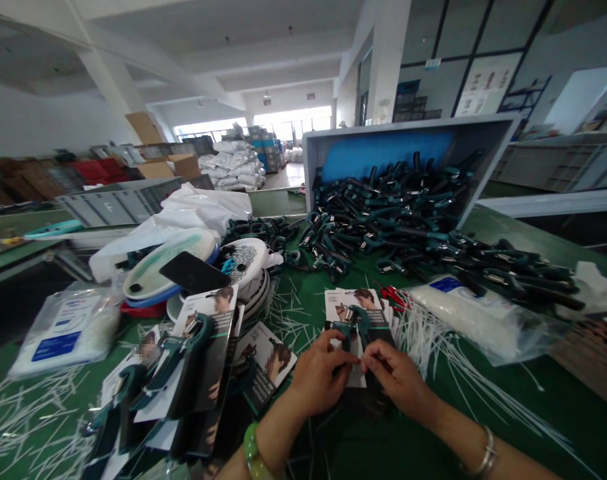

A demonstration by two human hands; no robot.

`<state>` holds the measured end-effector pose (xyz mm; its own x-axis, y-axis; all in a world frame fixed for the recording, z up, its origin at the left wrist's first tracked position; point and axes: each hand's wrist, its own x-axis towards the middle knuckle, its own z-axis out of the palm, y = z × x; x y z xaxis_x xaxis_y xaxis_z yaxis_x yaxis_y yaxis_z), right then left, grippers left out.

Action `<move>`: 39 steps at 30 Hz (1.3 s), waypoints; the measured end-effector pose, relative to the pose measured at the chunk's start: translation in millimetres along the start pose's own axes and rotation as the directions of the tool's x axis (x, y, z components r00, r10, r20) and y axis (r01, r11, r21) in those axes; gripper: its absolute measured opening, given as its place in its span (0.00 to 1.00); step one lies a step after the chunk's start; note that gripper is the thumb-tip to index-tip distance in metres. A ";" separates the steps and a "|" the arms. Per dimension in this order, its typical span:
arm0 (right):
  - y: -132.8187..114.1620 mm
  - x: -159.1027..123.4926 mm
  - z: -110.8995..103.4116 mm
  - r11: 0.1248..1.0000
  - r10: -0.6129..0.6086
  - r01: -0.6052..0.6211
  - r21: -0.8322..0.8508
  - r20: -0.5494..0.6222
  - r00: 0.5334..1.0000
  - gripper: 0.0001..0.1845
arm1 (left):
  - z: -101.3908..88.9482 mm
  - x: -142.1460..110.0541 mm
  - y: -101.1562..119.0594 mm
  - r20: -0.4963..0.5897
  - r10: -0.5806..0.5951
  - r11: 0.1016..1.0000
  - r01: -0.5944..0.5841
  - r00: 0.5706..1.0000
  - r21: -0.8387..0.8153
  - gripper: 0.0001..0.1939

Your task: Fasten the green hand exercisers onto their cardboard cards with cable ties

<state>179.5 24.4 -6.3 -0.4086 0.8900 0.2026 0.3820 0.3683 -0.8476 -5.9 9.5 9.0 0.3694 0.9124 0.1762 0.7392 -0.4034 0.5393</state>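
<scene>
A dark green and black spring-hinged hand grip exerciser [363, 321] lies on a printed cardboard card [336, 298] in front of me. My left hand [319, 375] curls its fingers over the exerciser's left handle, index finger reaching toward the other hand. Close beside the right handle, my right hand [397, 377] is closed in a pinch, fingertips almost meeting the left ones; what it pinches is too small to make out. To the left, more exercisers [186, 353] lie on stacked cards, overlapping each other.
A tipped grey crate [488, 167] spills a heap of loose exercisers [383, 220] across the back. White cable ties [463, 363] fan out at right beside a plastic bag [476, 313]. Red-handled scissors [396, 297] lie behind the card. A black phone [193, 272] rests on tubs at left.
</scene>
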 end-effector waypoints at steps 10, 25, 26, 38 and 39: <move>-4.4 -1.7 -1.4 1.000 -0.013 0.014 -0.014 0.064 0.998 0.15 | 0.8 -4.0 -7.8 -0.082 0.017 0.990 -0.006 0.997 0.140 0.10; 54.7 126.7 -92.9 0.447 0.490 -0.306 -0.841 -0.056 0.870 0.14 | 15.7 -10.7 -11.8 -0.212 -0.011 0.994 0.034 0.977 0.105 0.10; 56.7 129.3 -92.9 0.448 0.499 -0.312 -0.838 -0.056 0.865 0.14 | 14.6 -10.9 -11.7 -0.212 -0.017 0.995 0.036 0.977 0.089 0.10; 71.1 94.1 -103.8 0.600 0.406 -0.451 -0.661 -0.234 0.883 0.23 | 7.9 14.3 18.4 -0.228 -0.218 0.970 0.237 0.949 0.059 0.14; 71.5 95.0 -102.6 0.610 0.401 -0.471 -0.638 -0.265 0.877 0.22 | 10.0 17.5 20.0 -0.234 -0.226 0.967 0.248 0.945 0.066 0.13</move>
<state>253.0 162.8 2.6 0.0142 0.9994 -0.0324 0.9538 -0.0232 -0.2995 21.1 16.7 14.6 0.0499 0.9701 0.2374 0.8432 -0.1683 0.5105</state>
